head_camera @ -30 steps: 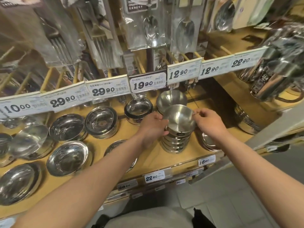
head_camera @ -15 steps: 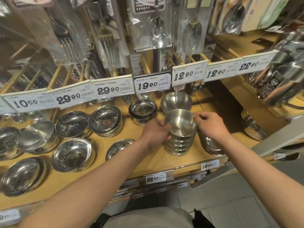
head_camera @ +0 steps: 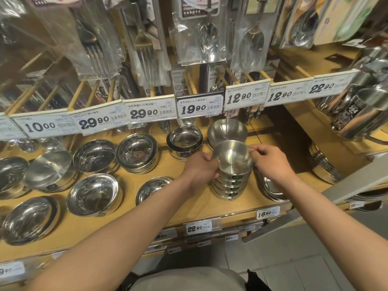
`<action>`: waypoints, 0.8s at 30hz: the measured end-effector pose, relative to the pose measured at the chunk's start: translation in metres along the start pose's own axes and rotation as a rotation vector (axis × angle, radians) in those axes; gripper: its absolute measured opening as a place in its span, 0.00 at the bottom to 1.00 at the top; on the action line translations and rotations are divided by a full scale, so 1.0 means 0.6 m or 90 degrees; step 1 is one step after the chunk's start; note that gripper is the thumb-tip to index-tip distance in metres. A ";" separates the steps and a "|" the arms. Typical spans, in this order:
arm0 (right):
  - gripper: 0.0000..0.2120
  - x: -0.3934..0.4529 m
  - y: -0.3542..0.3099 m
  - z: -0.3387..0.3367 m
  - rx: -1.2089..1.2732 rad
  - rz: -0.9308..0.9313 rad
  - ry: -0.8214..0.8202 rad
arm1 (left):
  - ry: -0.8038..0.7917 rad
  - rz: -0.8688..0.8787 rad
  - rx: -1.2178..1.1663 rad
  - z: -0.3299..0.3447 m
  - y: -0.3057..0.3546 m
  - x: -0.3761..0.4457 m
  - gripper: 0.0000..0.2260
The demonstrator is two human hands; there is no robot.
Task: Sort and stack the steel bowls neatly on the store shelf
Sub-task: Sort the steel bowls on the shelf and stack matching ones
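Observation:
A stack of several small steel bowls (head_camera: 230, 185) stands on the wooden shelf (head_camera: 210, 208), right of centre. The top bowl (head_camera: 232, 156) sits on that stack. My left hand (head_camera: 201, 169) grips the stack's left side just under the top bowl's rim. My right hand (head_camera: 269, 162) pinches the top bowl's right rim between thumb and fingers. Another bowl of the same kind (head_camera: 227, 130) stands just behind the stack.
A lidded round steel container (head_camera: 184, 141) sits to the left of the stack. Wider bowls (head_camera: 136, 153) (head_camera: 93, 194) fill the shelf's left half. Flat steel trays (head_camera: 270, 187) lie right of the stack. Price tags (head_camera: 199, 107) and packed cutlery (head_camera: 207, 32) hang above.
The top bowl has come down onto the stack and now sits level. Both hands stay at its sides. The camera has tilted slightly.

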State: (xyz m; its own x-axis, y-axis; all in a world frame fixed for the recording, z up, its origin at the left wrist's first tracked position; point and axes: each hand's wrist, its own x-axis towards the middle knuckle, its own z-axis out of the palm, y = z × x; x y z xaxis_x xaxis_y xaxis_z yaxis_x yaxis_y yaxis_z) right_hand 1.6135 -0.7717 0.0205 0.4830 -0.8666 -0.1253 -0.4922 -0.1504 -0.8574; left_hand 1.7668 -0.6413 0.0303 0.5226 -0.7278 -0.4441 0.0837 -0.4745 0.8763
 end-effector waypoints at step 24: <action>0.14 -0.116 -0.039 0.262 0.018 0.004 -0.247 | 0.242 -0.055 -0.034 -0.325 -0.177 -0.101 0.08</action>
State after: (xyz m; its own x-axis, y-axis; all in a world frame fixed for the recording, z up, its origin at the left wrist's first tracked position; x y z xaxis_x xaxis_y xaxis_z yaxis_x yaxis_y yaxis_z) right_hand 1.7051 -0.6332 -0.0294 0.7214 -0.6216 -0.3053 -0.4782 -0.1282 -0.8688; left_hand 1.8919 -0.4503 0.0007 0.7875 -0.4465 -0.4249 0.1804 -0.4923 0.8515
